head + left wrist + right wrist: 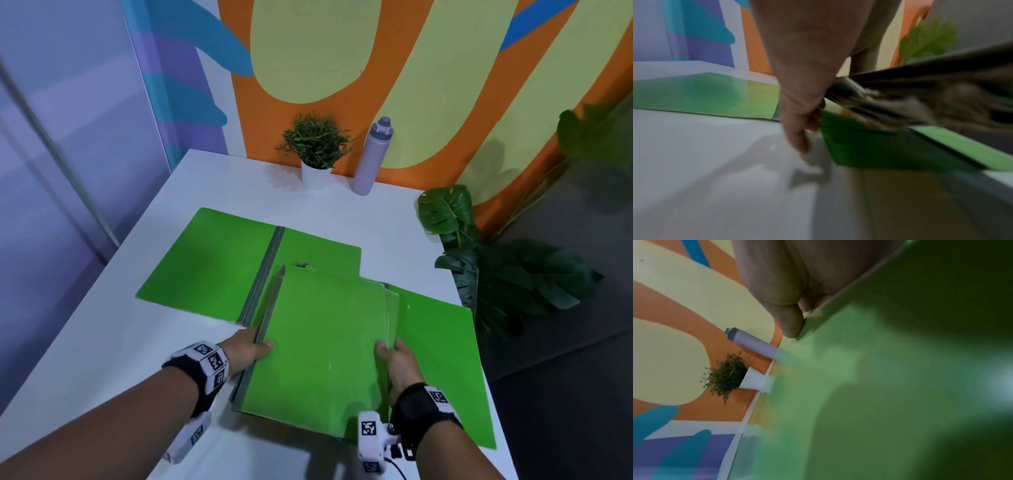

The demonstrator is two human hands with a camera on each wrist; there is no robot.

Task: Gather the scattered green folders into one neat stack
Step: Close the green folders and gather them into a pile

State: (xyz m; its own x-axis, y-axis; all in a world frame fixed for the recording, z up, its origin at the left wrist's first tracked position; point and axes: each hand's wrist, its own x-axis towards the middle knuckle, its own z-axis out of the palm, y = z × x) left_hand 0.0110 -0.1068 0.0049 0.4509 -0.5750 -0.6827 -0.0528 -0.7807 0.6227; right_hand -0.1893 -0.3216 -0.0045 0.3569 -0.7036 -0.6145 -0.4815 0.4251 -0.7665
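Observation:
I hold a shut green folder by both sides, just above the white table. My left hand grips its grey spine edge, thumb on top and fingers curled beneath. My right hand pinches the opposite edge, its thumb lying on the cover. Under it lies another green folder that sticks out to the right. An open green folder with a grey spine lies flat behind, at the left.
A small potted plant and a lilac bottle stand at the table's far edge against the painted wall. Large-leaved plants crowd the table's right edge. Bare table surface lies to the left of my left arm.

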